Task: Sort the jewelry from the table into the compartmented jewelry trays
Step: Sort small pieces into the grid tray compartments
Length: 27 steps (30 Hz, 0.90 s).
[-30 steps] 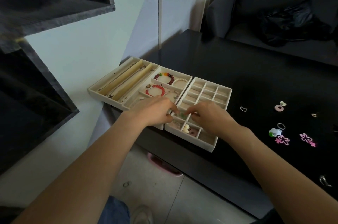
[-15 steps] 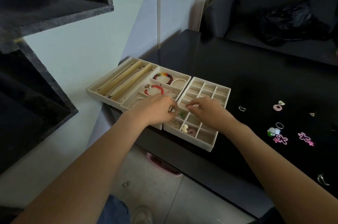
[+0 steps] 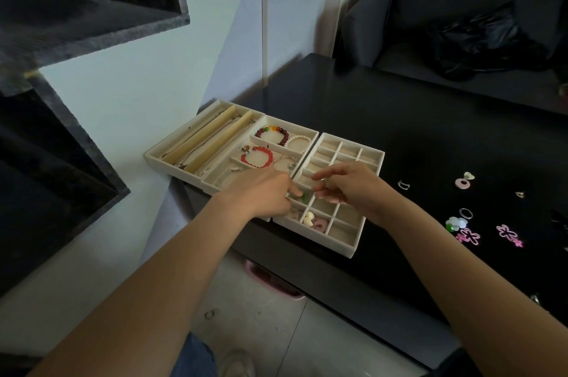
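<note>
Three cream jewelry trays sit side by side at the black table's (image 3: pixel 415 130) left end: a long-slot tray (image 3: pixel 159 152) with chains, a bracelet tray (image 3: pixel 307 130) with red and white bead bracelets, and a small-grid tray (image 3: pixel 373 152). My left hand (image 3: pixel 261 193) reaches into the grid tray, a fingertip touching a small green piece (image 3: pixel 305 197) lying in a compartment. My right hand (image 3: pixel 349 186) hovers just right of it, fingers loosely spread, holding nothing I can see. A cream piece (image 3: pixel 308 218) and a pink piece (image 3: pixel 320 224) lie in near compartments.
Loose jewelry lies on the table's right part: a silver clip (image 3: pixel 403 185), a pink ring pendant (image 3: pixel 462 183), a silver ring (image 3: pixel 465 213), a white flower (image 3: pixel 455 223), two pink flowers (image 3: pixel 467 236). A black bag (image 3: pixel 479 41) lies on the sofa behind. Dark shelves (image 3: pixel 61 23) hang at left.
My right hand has let go of the green piece and risen slightly to the right, fingers spreading. My left hand stays at the same compartment.
</note>
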### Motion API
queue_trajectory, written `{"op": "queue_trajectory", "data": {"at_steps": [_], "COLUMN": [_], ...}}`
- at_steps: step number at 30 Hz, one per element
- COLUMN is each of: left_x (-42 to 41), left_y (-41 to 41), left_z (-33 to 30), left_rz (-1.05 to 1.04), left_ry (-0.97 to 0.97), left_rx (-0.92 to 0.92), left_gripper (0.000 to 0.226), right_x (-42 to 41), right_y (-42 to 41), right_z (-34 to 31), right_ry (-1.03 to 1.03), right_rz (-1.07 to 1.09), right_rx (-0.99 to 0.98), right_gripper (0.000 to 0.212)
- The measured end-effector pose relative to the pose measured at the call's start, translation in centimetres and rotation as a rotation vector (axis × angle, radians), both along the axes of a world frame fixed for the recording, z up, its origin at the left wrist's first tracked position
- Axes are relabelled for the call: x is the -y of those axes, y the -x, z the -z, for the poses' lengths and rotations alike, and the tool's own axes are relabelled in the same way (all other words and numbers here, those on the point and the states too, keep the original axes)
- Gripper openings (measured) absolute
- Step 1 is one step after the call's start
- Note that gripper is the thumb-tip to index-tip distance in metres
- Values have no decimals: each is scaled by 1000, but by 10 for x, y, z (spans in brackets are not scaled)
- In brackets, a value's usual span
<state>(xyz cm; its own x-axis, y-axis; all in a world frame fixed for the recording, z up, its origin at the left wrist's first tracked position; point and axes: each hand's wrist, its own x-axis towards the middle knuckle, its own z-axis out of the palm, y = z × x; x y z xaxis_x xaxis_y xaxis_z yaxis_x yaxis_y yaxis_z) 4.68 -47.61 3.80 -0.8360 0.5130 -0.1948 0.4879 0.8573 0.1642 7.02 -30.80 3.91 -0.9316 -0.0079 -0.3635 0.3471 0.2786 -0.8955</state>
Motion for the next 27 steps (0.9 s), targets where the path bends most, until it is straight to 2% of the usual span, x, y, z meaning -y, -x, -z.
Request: {"op": "queue_trajectory", "data": {"at_steps": [3,8,11,17,21,27], "left_x": [0,-1,-4,-9,-10,-8], "left_y": [-1,5,4,4,5,3], "left_z": [0,3,1,3,2,-1], "left_rz": [-22,-91,-76,-119,-170,-137], "left_ry": [-103,-489,-624,-656,-696,-683], "left_rx": [30,-44,-30,-54,1,-35], "left_gripper": [41,15,7,8,3,6], "right_x": [-2,-2,0,3,2,1], "right_y": [0,0,-2,-5,-5,-4], "right_z": [-3,-6,-6,-6,-5,-4], "right_ry": [120,339,470,543,583,650], "right_rz": [46,110,110,115,109,131], "right_rx": [22,91,112,136,164,180], "right_gripper": [23,22,22,23,28,21]}}
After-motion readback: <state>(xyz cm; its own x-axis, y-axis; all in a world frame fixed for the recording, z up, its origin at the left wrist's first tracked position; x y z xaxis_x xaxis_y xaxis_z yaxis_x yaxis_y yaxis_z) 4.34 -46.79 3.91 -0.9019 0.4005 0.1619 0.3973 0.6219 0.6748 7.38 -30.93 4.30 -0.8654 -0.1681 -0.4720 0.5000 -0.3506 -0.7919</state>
